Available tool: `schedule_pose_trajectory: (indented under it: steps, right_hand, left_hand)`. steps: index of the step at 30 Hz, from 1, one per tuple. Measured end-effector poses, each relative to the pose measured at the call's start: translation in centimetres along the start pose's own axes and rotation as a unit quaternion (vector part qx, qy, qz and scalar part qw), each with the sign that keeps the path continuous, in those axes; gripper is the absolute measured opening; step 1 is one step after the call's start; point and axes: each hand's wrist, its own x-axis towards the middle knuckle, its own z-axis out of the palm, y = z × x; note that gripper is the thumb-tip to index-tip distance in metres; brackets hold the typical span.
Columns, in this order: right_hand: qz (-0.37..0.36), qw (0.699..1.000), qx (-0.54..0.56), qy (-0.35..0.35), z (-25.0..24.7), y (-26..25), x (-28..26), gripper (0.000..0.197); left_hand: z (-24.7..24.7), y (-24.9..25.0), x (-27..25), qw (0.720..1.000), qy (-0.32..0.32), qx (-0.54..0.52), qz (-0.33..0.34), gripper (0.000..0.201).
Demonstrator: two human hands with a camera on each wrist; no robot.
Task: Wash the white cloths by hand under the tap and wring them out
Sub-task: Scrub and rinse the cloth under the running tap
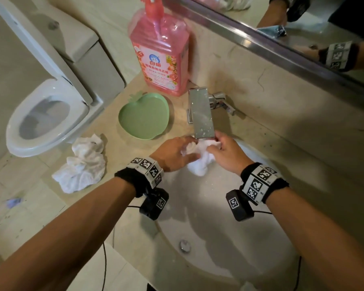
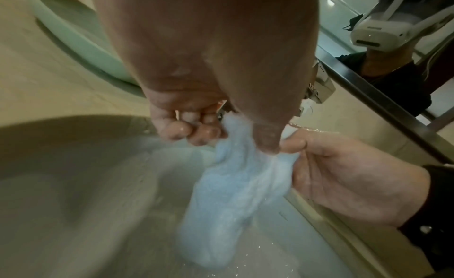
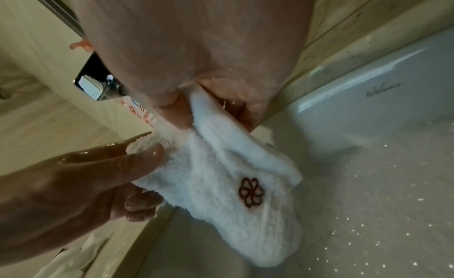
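A wet white cloth [image 1: 199,162] hangs over the sink [image 1: 261,238] just below the flat chrome tap spout [image 1: 202,114]. My left hand [image 1: 174,153] grips its upper left part with curled fingers. My right hand [image 1: 223,153] pinches its upper right part, right under the spout. In the right wrist view the cloth [image 3: 233,194] shows a small brown flower emblem, and its lower end droops into the basin. The left wrist view shows the cloth [image 2: 236,189] between both hands, blurred. Water flow cannot be made out. A second white cloth [image 1: 82,164] lies crumpled on the counter to the left.
A green apple-shaped dish [image 1: 144,115] sits on the counter left of the tap. A pink detergent pump bottle [image 1: 159,53] stands behind it. A toilet [image 1: 44,114] is at far left. A mirror [image 1: 303,28] runs along the back wall. The drain plug [image 1: 184,245] is near me.
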Motion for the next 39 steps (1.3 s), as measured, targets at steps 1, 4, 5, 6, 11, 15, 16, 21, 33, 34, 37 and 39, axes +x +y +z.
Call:
schedule_pose_trajectory:
  steps: [1, 4, 5, 6, 11, 15, 16, 21, 33, 34, 37, 39]
  right_hand:
    - [-0.002, 1.000, 0.001, 0.019, -0.3, 0.2, -0.1, 0.016]
    - [-0.014, 0.999, 0.013, 0.050, -1.3, 0.4, -0.3, 0.014]
    - [-0.022, 0.998, 0.027, 0.055, -1.6, 0.4, -0.4, 0.017]
    - [-0.027, 0.997, 0.037, 0.066, -2.0, 0.4, -0.3, 0.020]
    - [-0.027, 0.988, 0.035, 0.150, -4.0, 0.2, -0.2, 0.023]
    - [0.013, 0.978, 0.028, 0.206, -5.0, 0.2, 0.0, 0.025]
    - [0.024, 0.977, 0.024, 0.209, -5.0, 0.2, 0.1, 0.028]
    - [0.058, 0.985, 0.036, 0.158, -3.0, 0.0, -0.3, 0.023]
    - [-0.022, 0.998, -0.061, -0.018, 3.6, -2.8, -1.8, 0.044]
    - [-0.024, 0.998, -0.056, -0.020, 3.6, -2.7, -1.8, 0.046]
    - [-0.031, 0.998, -0.040, -0.049, 4.0, -2.4, -2.3, 0.072]
    - [-0.025, 0.995, -0.091, -0.044, 4.3, -1.7, -2.1, 0.080]
  left_hand:
    - [0.1, 0.1, 0.3, 1.000, 0.004, 0.020, -0.017, 0.053]
    - [0.6, 0.6, 1.2, 0.997, 0.010, 0.059, -0.044, 0.076]
    - [0.8, 0.6, 1.3, 0.997, 0.005, 0.058, -0.047, 0.086]
    - [1.0, 0.6, 1.5, 0.997, -0.004, 0.058, -0.052, 0.095]
    - [1.1, -0.2, 1.9, 0.985, -0.071, 0.128, -0.089, 0.070]
    - [0.6, -0.9, 1.1, 0.991, -0.025, 0.116, -0.069, 0.043]
    - [0.5, -1.0, 0.7, 0.993, 0.002, 0.107, -0.058, 0.043]
    - [-0.5, -0.4, -1.1, 0.990, 0.111, 0.081, -0.019, 0.040]
    - [-0.9, 2.0, -1.7, 0.970, 0.080, -0.166, -0.159, 0.039]
    - [-0.7, 2.1, -1.5, 0.958, 0.086, -0.207, -0.176, 0.035]
    - [-0.2, 2.8, -1.3, 0.921, 0.081, -0.318, -0.211, 0.016]
    - [-0.2, 3.5, -1.2, 0.904, 0.053, -0.369, -0.211, 0.012]
